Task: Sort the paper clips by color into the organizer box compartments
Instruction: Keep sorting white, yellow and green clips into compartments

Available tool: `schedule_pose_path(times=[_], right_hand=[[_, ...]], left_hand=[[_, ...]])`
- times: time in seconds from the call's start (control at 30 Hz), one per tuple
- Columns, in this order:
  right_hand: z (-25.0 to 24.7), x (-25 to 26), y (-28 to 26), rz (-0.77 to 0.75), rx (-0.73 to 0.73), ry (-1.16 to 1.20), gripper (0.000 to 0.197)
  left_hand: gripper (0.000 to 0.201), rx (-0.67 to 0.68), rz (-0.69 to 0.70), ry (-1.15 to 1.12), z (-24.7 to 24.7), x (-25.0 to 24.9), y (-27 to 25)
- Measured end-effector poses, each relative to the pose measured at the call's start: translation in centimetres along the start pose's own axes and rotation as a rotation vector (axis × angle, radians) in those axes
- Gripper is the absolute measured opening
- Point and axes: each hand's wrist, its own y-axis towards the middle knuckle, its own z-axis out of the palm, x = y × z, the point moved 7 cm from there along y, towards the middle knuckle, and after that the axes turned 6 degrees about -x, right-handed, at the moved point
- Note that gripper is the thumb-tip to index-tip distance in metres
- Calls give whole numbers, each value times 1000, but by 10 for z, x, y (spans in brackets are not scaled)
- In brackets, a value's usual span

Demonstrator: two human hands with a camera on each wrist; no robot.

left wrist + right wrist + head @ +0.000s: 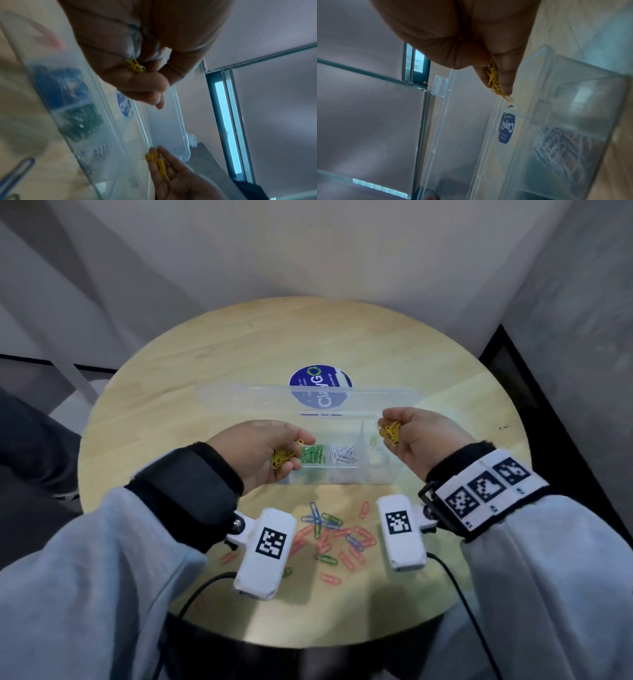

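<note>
A clear organizer box (390,474) stands open mid-table, its lid (239,397) raised behind. One compartment holds green clips (312,455), the one beside it white clips (343,455). My left hand (263,450) hovers over the box's left part and grips a bunch of yellow clips (282,457) (135,65). My right hand (421,436) hangs over the right end, fingers curled round more yellow clips (391,432) (494,81). In the left wrist view blue clips (63,86) fill another compartment.
Loose pink, blue and green clips (335,537) lie scattered on the round wooden table (171,392) in front of the box. A blue round sticker (320,386) lies behind the lid. Walls close in behind and to the right.
</note>
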Motion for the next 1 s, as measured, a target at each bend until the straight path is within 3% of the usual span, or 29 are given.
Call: schedule_pose_path(times=[0.1, 0.23, 0.37, 0.53, 0.77, 0.87, 1.0], right_hand=[[-1, -1, 2, -103, 42, -233, 51], [-14, 2, -3, -172, 84, -275, 39], [-36, 5, -11, -207, 61, -216, 34], [-44, 3, -20, -238, 81, -417, 28], [-30, 5, -39, -305, 186, -655, 15], [-11, -2, -52, -348, 286, -802, 12], [18, -18, -65, -367, 419, -961, 9]], left_hand=[[23, 30, -20, -29, 32, -6, 6], [18, 28, -25, -63, 68, -17, 16], [29, 18, 1, 31, 92, -23, 27], [45, 72, 58, 239, 110, -23, 32], [35, 74, 219, 360, 79, -33, 6], [31, -1, 257, 626, 50, -23, -11], [22, 9, 169, 985, 33, 12, -24]])
